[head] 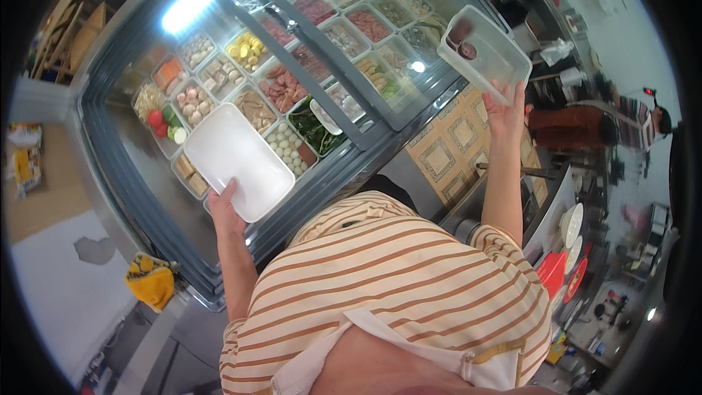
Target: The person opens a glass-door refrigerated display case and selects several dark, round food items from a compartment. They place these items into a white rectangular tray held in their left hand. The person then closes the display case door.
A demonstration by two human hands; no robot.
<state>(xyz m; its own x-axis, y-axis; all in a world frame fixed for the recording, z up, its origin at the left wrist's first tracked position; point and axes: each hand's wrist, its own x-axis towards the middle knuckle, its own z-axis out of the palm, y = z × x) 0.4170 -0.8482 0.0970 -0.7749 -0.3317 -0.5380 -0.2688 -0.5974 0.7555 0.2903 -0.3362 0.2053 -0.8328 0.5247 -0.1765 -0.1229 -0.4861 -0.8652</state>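
My left hand (227, 209) grips a white rectangular tray (236, 159) by its near edge, thumb on top. That tray is over the open side of a glass-topped display case (307, 186), covering part of the food tubs below. Out to the right, my right hand (505, 112) holds a translucent plastic container (491, 60) by its near end. Dark reddish round pieces (467, 50) lie at the container's far end. Under the tray's right edge sits a tub of small white balls (288, 148); red tomatoes (157, 120) show to its left.
Sliding glass panels with grey frames (296, 71) cover the case's right half. Tubs of sliced meat (282, 88) and leafy greens (318, 126) fill it. A yellow cloth (151, 282) hangs at the near left corner. Another person (576, 126) stands at the right, near counters with bowls (571, 224).
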